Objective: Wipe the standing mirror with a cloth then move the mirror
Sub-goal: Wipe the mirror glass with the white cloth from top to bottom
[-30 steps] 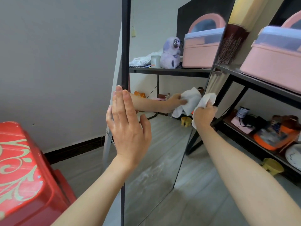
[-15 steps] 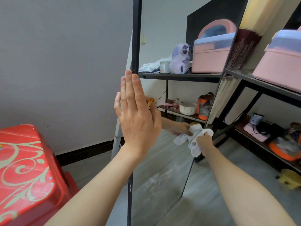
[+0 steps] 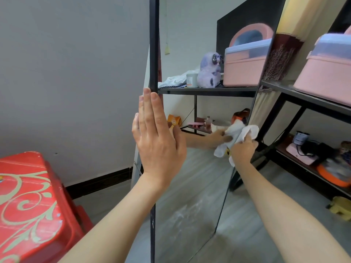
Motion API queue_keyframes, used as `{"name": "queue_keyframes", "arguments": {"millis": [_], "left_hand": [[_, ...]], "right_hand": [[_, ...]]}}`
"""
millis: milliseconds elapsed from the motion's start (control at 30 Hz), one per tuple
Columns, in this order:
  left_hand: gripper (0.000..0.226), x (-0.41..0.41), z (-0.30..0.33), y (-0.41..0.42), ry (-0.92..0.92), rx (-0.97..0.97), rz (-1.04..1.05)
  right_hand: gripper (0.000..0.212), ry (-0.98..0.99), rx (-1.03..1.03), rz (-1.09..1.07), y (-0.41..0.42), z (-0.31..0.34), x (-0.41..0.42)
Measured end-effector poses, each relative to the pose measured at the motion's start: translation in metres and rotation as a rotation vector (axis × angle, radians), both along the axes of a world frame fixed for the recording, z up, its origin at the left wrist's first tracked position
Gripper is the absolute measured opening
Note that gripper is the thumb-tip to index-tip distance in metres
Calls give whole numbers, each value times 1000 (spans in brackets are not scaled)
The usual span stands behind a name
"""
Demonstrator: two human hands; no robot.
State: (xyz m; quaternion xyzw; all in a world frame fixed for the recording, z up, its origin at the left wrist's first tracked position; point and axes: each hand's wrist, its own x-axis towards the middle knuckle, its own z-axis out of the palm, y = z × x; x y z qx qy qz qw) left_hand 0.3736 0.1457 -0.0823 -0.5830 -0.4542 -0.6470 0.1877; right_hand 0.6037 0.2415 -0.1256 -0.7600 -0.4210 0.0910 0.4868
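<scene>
Standing mirror [image 3: 190, 186] is braced at its black left frame edge by flat, straight-fingered left hand [image 3: 157, 141]. White cloth [image 3: 241, 137], bunched in right hand [image 3: 242, 150], is pressed to glass near right edge. Mirror likely heavy, rigid, fragile, slippery; best gripped w/ both hands on frame sides.

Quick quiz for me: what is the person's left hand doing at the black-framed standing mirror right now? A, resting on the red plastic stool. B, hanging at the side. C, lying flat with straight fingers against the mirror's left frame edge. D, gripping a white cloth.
C: the left hand lies flat with straight fingers against the left edge of the black-framed standing mirror, while the right hand grips the white cloth at the glass.
</scene>
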Motion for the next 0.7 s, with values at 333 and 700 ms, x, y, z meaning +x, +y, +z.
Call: {"name": "queue_keyframes", "arguments": {"millis": [333, 700], "left_hand": [[66, 1, -2, -1, 4, -3, -22], [65, 3, -9, -1, 10, -22, 6]], "right_hand": [[47, 280, -568, 191, -48, -152, 17], [54, 49, -62, -11, -25, -69, 7]]}}
